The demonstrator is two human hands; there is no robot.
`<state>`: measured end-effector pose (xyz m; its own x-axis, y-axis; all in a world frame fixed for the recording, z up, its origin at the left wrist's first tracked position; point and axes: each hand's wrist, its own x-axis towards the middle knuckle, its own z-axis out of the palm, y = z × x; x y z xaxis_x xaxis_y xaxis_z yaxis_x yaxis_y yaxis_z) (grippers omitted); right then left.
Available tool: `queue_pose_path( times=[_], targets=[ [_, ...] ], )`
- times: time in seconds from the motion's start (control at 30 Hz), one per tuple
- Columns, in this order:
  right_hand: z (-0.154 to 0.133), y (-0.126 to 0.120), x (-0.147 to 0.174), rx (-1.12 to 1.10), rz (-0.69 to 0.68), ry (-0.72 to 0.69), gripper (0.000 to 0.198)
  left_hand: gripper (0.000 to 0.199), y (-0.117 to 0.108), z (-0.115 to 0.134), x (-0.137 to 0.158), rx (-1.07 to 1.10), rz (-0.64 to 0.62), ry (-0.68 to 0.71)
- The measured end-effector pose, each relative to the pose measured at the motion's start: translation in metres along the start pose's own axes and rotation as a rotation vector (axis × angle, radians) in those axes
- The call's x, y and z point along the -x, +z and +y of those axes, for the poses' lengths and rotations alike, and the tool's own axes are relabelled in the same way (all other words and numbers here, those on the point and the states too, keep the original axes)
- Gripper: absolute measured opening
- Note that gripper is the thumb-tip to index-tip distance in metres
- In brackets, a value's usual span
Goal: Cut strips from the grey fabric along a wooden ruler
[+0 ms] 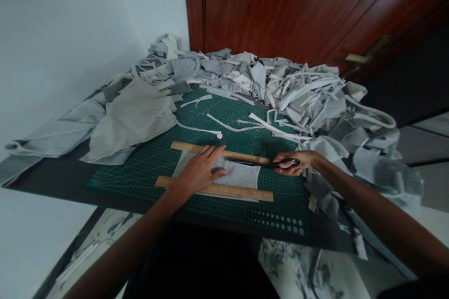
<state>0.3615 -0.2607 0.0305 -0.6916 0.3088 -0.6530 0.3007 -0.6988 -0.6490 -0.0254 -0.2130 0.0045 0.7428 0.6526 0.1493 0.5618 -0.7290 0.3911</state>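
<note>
A piece of light grey fabric lies on the green cutting mat. One wooden ruler runs along its far edge, and a second wooden ruler crosses it near the front edge. My left hand rests on the fabric and the far ruler, fingers stretched out. In my right hand is a pair of black-handled scissors, the fingers wrapped round the handles. Their blades point left along the far ruler, over the fabric; how far apart the blades are is hard to see.
A large pale fabric piece lies on the mat's left. Thin fabric strips and a small pink disc lie beyond the rulers. Heaped fabric scraps line the table's back and right, before a brown wooden door.
</note>
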Motion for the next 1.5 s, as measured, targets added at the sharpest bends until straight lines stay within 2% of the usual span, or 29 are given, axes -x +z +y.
queue_pose_path(
  times=[0.43,0.6,1.17,1.5],
  targets=[
    [-0.016,0.002,-0.006,0.002,0.05,0.06,0.041,0.08,0.002,-0.002,0.002,0.062,0.028,-0.021],
    [-0.02,0.003,-0.014,-0.001,0.018,0.07,0.042,0.081,0.001,-0.002,0.002,0.095,0.026,-0.03],
    [-0.018,0.001,-0.018,0.024,-0.014,0.038,0.036,0.083,0.005,-0.004,0.002,0.083,0.027,-0.031],
    [-0.019,0.001,-0.019,0.038,-0.007,0.036,0.038,0.082,-0.002,0.003,0.002,0.049,0.0,-0.058]
  ],
)
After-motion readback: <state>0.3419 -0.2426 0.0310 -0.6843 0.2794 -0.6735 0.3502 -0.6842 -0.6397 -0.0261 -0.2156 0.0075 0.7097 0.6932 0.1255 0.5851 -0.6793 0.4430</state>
